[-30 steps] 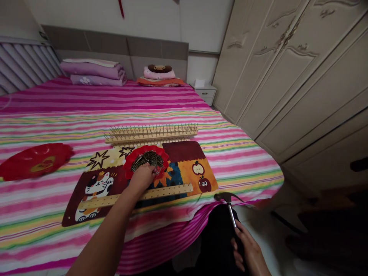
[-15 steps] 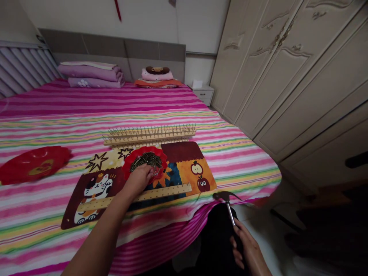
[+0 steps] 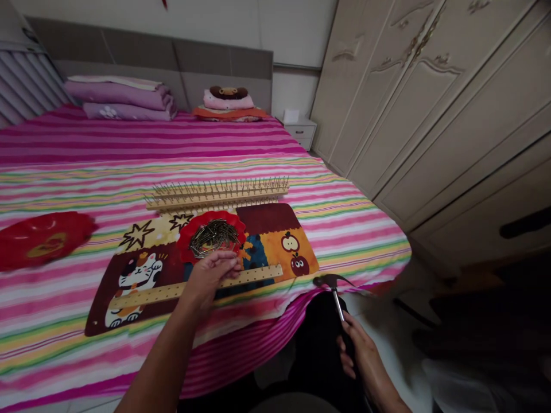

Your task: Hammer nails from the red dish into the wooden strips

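My right hand is wrapped round the dark handle of a claw hammer, its head up by the bed's edge. Fingers curled together, my left hand is over the near rim of a red scalloped bowl and close to a wooden strip. Whatever its fingertips hold is too small to make out. Many thin nails lie heaped in the bowl. The wooden strip has rows of small holes and a few nails standing at its right end. It lies across a patterned mat.
Behind the bowl lie wooden strips bristling with upright nails. A red tray is at the left on the striped bedspread. Folded bedding sits by the headboard, and a wardrobe stands at the right.
My left hand has come out of the nails in the bowl and moved nearer to me, towards the holed strip. The right hand still grips the hammer. The view has shifted slightly.
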Demonstrator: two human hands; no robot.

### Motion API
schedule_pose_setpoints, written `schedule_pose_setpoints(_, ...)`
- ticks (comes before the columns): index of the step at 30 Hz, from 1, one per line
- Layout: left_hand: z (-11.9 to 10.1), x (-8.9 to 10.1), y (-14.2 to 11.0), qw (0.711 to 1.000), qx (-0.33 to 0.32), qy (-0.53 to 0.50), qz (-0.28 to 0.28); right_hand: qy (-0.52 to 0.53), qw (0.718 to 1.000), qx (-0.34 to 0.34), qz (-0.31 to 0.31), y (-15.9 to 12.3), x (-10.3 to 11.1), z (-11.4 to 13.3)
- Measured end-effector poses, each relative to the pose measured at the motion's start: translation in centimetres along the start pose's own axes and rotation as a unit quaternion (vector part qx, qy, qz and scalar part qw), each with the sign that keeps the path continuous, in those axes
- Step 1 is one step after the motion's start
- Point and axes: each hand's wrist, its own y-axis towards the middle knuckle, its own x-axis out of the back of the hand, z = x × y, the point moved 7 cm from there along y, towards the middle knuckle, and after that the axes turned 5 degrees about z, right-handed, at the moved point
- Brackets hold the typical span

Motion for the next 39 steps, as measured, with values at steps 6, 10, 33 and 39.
schedule_pose_setpoints(6, 2.5, -1.8, 0.3, 1.000, 0.008, 0.001, 0.006, 0.006, 1.000, -0.010, 0.000, -0.1, 0.0, 0.0)
schedule_pose_setpoints(10, 2.5, -2.1, 0.7, 0.999, -0.011, 0.046, 0.009, 0.012, 1.000, -0.011, 0.000, 0.0, 0.1, -0.1)
schedule_pose_setpoints(33, 3.4, -2.6, 1.4, 0.990, -0.076, 0.122, -0.007, 0.004, 1.000, -0.005, 0.003, 0.1, 0.2, -0.1)
schedule_pose_setpoints(39, 3.2, -2.8, 1.0, 0.977, -0.101, 0.187, -0.002, -0.051, 0.998, 0.022, -0.014, -0.6, -0.1, 0.1)
